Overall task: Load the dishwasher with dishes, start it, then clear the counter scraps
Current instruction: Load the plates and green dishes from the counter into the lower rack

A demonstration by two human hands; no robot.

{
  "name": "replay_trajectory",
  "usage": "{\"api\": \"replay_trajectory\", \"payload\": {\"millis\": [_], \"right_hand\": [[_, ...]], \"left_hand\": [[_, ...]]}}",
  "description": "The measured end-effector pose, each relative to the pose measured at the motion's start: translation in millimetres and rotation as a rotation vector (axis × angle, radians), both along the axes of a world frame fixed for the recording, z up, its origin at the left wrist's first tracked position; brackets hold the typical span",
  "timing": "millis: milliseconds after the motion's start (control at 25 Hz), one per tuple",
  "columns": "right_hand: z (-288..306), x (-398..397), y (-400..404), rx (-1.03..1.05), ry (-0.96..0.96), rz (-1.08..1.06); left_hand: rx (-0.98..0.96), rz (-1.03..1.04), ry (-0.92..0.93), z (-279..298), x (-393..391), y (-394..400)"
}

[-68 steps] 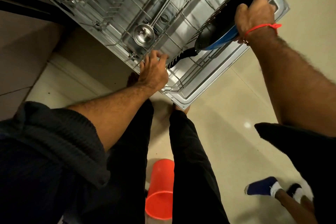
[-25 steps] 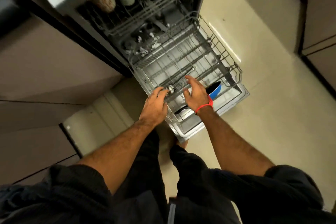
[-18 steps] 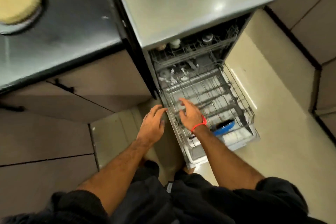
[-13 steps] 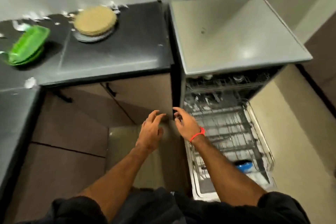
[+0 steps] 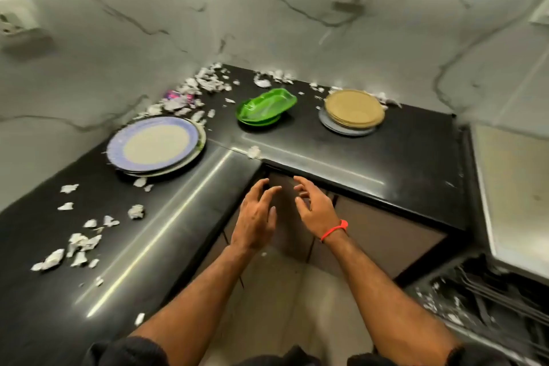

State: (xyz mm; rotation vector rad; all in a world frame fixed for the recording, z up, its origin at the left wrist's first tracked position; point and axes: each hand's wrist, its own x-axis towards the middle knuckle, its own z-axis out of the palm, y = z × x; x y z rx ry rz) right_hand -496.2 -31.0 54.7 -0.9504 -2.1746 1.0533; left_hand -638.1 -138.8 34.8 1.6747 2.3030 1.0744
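Both hands, left (image 5: 256, 218) and right (image 5: 315, 208), hang loose and empty below the counter (image 5: 341, 145) edge, green plates (image 5: 266, 106) straight beyond, roughly equidistant.

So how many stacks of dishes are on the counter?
3: blue-rimmed plates on the left, green dishes mid-back, tan plates back right. Dishes per stack unclear.

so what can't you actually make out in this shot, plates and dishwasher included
Head view, the only one:
- blue-rimmed plate: hides the plates stacked beneath; count unclear.
- tan plates: motion blur merges the stack.
- dishwasher rack: cut by the right and bottom edges, dark; contents unreadable.
- pink wrapper: too small and blurred to read.
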Motion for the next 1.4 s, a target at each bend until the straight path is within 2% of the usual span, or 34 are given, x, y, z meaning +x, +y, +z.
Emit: {"api": "replay_trajectory", "payload": {"millis": [280, 520, 640, 760, 880, 960, 1080, 1280, 1400], "right_hand": [[15.1, -150.0, -20.7, -0.023, 0.017, 0.263], [15.9, -250.1, -5.9, -0.059, 0.015, 0.341], [-1.2, -302.5, 13.3, 0.039, -0.116, 0.479], [-20.6, -352.8, 32.0, 0.292, -0.349, 0.688], [-33.3, -379.6, 41.3, 0.491, -0.64, 0.741], [-44.1, -385.6, 45.7, 0.546, -0.696, 0.757], [-50.0, -384.3, 51.6, 0.65, -0.545, 0.692], [-53.9, -365.8, 53.3, 0.752, -0.182, 0.549], [-36.8, -334.3, 45.6, 0.712, 0.022, 0.474]], "left_hand": [[-0.03, 0.344, -0.048, 9.1, -129.1, -72.7], [-0.103, 0.569, -0.09, 2.8, -198.3, -97.3], [-0.157, 0.619, -0.155, -5.9, -227.2, -84.9], [-0.132, 0.699, -0.258, -6.5, -245.8, -69.9], [-0.129, 0.768, -0.275, -3.2, -257.4, -60.0], [-0.14, 0.812, -0.292, -3.7, -262.8, -57.8], [-0.162, 0.854, -0.325, -1.8, -271.1, -58.1], [-0.152, 0.859, -0.382, -7.2, -281.1, -63.9], [-0.037, 0.923, -0.548, -4.9, -282.1, -71.4]]}}
